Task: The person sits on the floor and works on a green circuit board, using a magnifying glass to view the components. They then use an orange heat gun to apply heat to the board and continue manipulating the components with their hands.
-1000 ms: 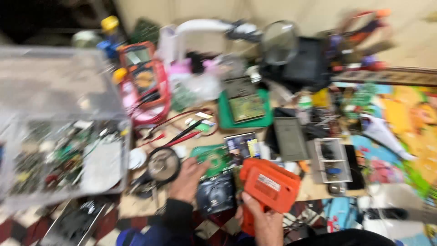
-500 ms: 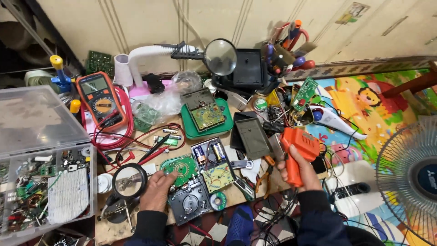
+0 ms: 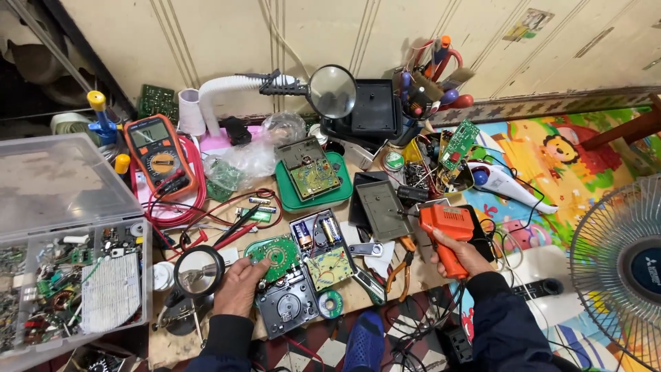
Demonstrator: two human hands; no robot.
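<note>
The left hand lies palm down, fingers spread forward, near and left of centre. The right hand is clenched in a fist, dark sleeve behind it.

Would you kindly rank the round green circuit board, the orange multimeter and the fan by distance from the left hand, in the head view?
From the left hand:
1. Round green circuit board, at the fingertips.
2. Orange multimeter, far left of the bench.
3. Fan, right edge.
</note>
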